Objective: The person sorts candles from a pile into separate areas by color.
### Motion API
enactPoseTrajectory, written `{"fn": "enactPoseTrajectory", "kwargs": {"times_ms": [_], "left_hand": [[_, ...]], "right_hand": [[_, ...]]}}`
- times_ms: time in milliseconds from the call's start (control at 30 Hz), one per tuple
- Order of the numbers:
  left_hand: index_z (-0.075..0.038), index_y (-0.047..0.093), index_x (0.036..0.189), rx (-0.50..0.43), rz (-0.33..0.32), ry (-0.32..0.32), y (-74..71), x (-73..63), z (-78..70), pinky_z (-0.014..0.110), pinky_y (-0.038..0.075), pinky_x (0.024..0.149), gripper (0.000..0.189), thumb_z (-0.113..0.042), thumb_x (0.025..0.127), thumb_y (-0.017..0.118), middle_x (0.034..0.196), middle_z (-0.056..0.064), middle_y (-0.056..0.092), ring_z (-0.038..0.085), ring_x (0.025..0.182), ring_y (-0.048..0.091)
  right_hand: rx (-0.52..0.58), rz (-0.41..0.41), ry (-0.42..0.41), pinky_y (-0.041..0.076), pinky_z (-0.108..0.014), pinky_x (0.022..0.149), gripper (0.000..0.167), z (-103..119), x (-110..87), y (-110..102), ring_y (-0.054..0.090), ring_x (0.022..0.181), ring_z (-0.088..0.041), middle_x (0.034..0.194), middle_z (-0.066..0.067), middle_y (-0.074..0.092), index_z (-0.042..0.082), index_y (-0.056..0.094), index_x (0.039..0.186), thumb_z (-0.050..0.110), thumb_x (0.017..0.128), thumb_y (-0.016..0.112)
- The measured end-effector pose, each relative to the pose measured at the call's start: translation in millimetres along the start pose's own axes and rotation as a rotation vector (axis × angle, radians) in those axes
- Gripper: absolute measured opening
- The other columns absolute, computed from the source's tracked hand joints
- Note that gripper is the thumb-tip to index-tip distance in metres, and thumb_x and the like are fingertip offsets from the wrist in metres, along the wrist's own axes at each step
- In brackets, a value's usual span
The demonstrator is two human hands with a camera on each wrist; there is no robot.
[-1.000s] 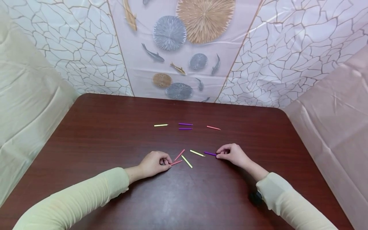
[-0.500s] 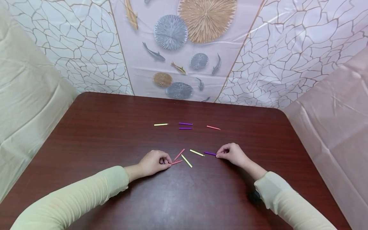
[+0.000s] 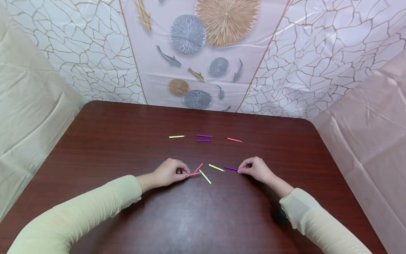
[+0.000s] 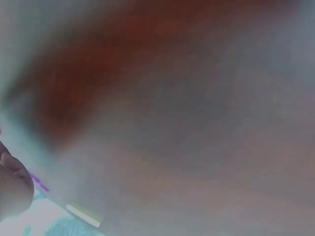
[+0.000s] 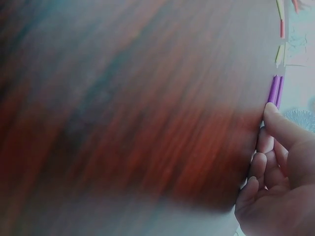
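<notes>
My left hand pinches one end of a thin red candle between thumb and fingers. That candle overlaps a second red candle, which lies slanted behind it. Just right of them is a yellow candle, with another yellow candle farther right. My right hand pinches the right end of a purple candle, whose other end points toward the yellow one. In the right wrist view the thumb of the right hand is at the purple candle. Only part of the left hand shows in the left wrist view.
Farther back on the dark wooden table lie a yellow candle, two purple candles and a red candle. A patterned cloth hangs behind the table, with plain cloth along both sides.
My left hand has moved slightly away from me with its red candle, which now overlaps the other red one. The right hand has stayed in place, holding the purple candle.
</notes>
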State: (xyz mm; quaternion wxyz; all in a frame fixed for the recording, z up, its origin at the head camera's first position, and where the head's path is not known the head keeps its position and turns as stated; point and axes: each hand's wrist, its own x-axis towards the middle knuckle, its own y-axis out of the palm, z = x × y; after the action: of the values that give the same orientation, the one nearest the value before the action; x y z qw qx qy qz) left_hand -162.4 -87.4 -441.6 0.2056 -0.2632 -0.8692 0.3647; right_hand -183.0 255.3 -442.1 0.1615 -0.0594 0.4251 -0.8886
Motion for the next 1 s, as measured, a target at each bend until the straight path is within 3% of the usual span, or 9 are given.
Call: {"fn": "enactPoseTrajectory", "kwargs": {"times_ms": [233,467,700,1000], "left_hand": [[-0.011,0.073,0.083,0.029,0.004,0.036,-14.4,38.0,-4.9,0.015,0.040,0.058,0.004,-0.012,0.082,0.069,0.067,-0.006,0.061,-0.001,0.059,0.045],[-0.011,0.072,0.084,0.100,0.006,0.077,-19.3,75.6,-4.1,0.020,0.041,0.064,0.005,-0.014,0.083,0.068,0.071,-0.004,0.063,0.005,0.065,0.049],[-0.012,0.071,0.085,0.152,0.019,0.062,-16.6,105.3,-1.8,0.026,0.044,0.072,0.005,-0.014,0.084,0.067,0.075,-0.002,0.064,0.012,0.072,0.054],[-0.015,0.071,0.089,0.255,0.045,0.031,-0.9,144.7,1.7,0.030,0.046,0.082,0.007,-0.017,0.087,0.064,0.085,-0.001,0.067,0.015,0.085,0.058]], "right_hand": [[0.003,-0.008,0.001,0.038,-0.018,0.055,0.007,0,-0.9,-1,0.045,0.059,0.000,0.066,-0.001,0.066,0.008,0.072,0.071,0.012,0.074,0.076],[0.013,-0.005,0.001,0.039,-0.018,0.055,0.007,1,-0.8,-1,0.046,0.059,-0.001,0.067,-0.001,0.066,0.008,0.072,0.071,0.012,0.073,0.077],[0.013,0.000,0.009,0.038,-0.018,0.055,0.008,-1,-0.2,1,0.045,0.059,-0.001,0.066,-0.001,0.066,0.007,0.072,0.072,0.013,0.073,0.077],[0.019,0.000,0.022,0.038,-0.018,0.055,0.008,-1,-1.4,0,0.045,0.059,-0.001,0.065,-0.001,0.065,0.007,0.072,0.073,0.013,0.074,0.077]]}}
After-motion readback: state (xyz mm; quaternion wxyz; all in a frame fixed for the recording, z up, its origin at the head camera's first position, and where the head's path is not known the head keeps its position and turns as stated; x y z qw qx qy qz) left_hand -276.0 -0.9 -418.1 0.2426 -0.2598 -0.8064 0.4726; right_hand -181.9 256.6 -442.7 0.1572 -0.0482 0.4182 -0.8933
